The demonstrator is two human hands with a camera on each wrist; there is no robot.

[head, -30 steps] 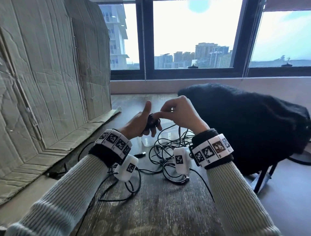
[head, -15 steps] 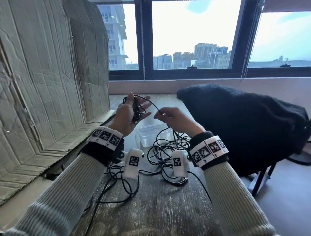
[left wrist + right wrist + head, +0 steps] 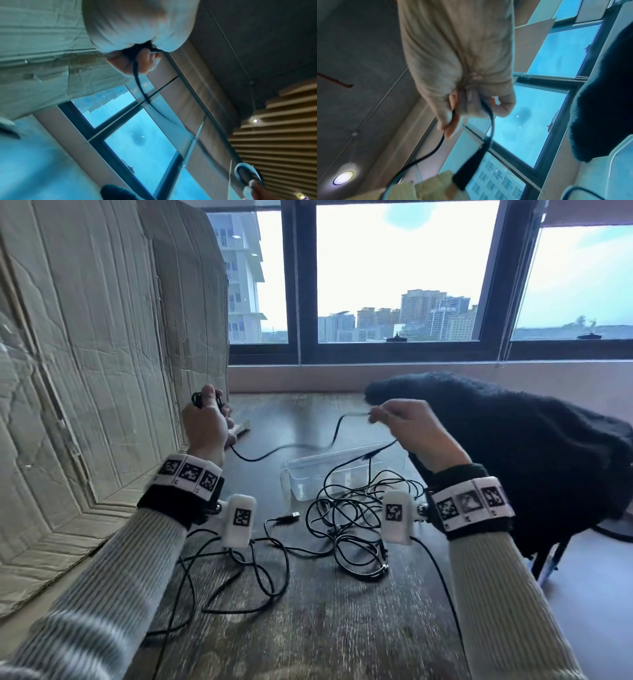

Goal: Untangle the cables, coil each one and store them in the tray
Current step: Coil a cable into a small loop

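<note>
Left of the clear plastic tray (image 3: 346, 470), close to the cardboard sheet (image 3: 102, 354): left hand (image 3: 205, 426) raised, fingers curled tight round small loops of a black cable (image 3: 294, 445). Above the tray: that cable sagging across to the right hand (image 3: 411, 429), pinched there between thumb and fingertips, plug end hanging below. Just in front of the tray, on the wooden table (image 3: 325, 628): tangled black cables (image 3: 352, 525), uncoiled.
</note>
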